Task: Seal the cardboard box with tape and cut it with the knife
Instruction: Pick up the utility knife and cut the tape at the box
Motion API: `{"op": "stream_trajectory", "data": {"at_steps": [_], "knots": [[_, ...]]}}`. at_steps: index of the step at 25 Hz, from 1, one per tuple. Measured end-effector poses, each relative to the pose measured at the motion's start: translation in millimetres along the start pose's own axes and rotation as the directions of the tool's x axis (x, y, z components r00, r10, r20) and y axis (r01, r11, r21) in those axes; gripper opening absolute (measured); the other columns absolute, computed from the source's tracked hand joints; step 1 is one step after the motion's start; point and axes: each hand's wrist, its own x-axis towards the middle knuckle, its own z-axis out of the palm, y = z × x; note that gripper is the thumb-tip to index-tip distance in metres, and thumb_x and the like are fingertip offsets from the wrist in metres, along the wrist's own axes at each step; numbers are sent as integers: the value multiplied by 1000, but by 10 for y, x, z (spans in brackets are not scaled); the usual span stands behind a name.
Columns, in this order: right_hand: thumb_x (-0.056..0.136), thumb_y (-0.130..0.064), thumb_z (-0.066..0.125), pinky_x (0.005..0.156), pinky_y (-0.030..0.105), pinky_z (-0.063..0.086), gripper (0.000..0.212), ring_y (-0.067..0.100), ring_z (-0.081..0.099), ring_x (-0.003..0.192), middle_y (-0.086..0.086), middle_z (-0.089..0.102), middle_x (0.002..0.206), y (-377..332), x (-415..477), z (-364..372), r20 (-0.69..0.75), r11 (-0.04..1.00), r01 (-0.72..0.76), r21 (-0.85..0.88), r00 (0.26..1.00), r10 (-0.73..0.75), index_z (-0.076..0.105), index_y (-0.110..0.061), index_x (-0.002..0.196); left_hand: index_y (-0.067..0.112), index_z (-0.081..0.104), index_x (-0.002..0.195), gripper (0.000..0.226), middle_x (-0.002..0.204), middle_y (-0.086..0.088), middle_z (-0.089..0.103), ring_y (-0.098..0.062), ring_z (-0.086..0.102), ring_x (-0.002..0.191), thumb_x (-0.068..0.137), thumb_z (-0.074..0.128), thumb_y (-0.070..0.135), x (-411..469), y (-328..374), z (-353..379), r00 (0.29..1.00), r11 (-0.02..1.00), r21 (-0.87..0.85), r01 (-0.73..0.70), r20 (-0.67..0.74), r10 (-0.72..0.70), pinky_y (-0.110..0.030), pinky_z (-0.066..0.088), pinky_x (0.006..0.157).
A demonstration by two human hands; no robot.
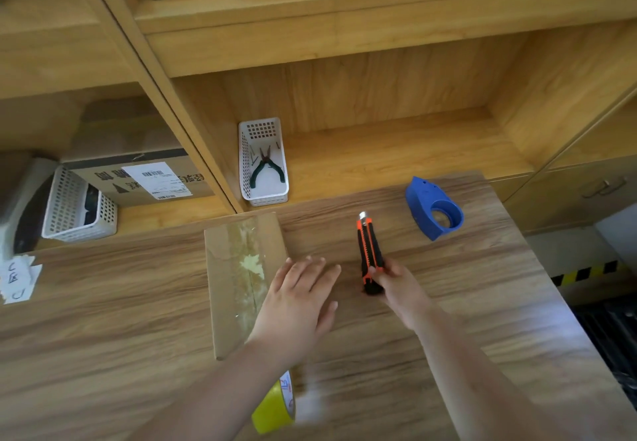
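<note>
While lying flat on the wooden worktop (pixel 138 302), the cardboard box (pixel 238 285) is showing clear tape along its centre seam, with a torn pale patch partway down. Left hand (pixel 296 306): grip released, fingers spread, palm down, covering the box's near right corner and reaching onto the worktop beside it. Right hand (pixel 396 289): grip clenched round the lower end of the knife (pixel 369 251), an orange-and-black utility cutter, its short blade tip pointing away from the person, just right of the box and not touching it. Yellow tape roll (pixel 275 409): standing on edge near the front of the worktop, partly hidden behind the left forearm. Blue tape dispenser (pixel 432 208): sitting well apart, toward the far right of the worktop. White basket (pixel 263 161): resting on the shelf behind, holding green-handled pliers (pixel 267 168). Second white basket (pixel 77 208): sitting in the left shelf bay, in front of a labelled carton (pixel 144 178). Paper notes (pixel 17 282): lying at the worktop's left edge.
</note>
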Motion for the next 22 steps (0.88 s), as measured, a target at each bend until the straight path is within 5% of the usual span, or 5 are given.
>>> {"op": "stream_trajectory", "data": {"at_steps": [3, 8, 15, 19, 22], "knots": [[95, -5, 51, 81, 36, 53, 23, 23, 62, 85, 12, 65, 95, 34, -276, 134, 84, 990, 67, -124, 995, -57, 61, -19, 109, 20, 65, 124, 51, 124, -2, 67, -25, 61, 117, 81, 46, 38, -263, -50, -101, 999, 999, 15, 40, -21, -40, -47, 45, 104], [86, 21, 44, 77, 37, 52, 56, 24, 59, 91, 16, 57, 106, 88, -670, 293, 308, 996, 66, 56, 948, -80, 50, -12, 131, 23, 64, 124, 50, 125, 1, 66, -24, 57, 122, 81, 46, 41, -781, -241, -224, 982, 982, 50, 184, -42, -182, -43, 40, 106], [97, 7, 40, 59, 27, 47, 36, 19, 62, 71, 12, 70, 100, 209, -1049, 459, 236, 990, 133, -43, 964, -119, 55, -15, 121, 25, 58, 131, 53, 149, -4, 47, -29, 36, 141, 86, 40, 46, -1418, -404, -241, 879, 848, -252, 466, 23, -476, -47, 34, 111], [99, -6, 47, 51, 29, 43, 25, 20, 59, 64, 9, 74, 91, 304, -1127, 504, 166, 984, 165, -75, 975, -150, 58, -15, 120, 24, 63, 120, 32, 136, -1, 54, -25, 46, 130, 88, 63, 25, -1672, -326, -160, 761, 640, -542, 545, -2, -649, -40, 38, 107], [97, -12, 53, 43, 28, 36, 16, 19, 53, 54, 9, 73, 81, 366, -1182, 572, 90, 985, 157, -75, 985, -150, 61, -12, 111, 27, 61, 106, 19, 114, 2, 64, -21, 60, 109, 89, 67, 21, -1693, -121, -171, 530, 113, -795, 596, 284, -799, -41, 49, 95]]}}
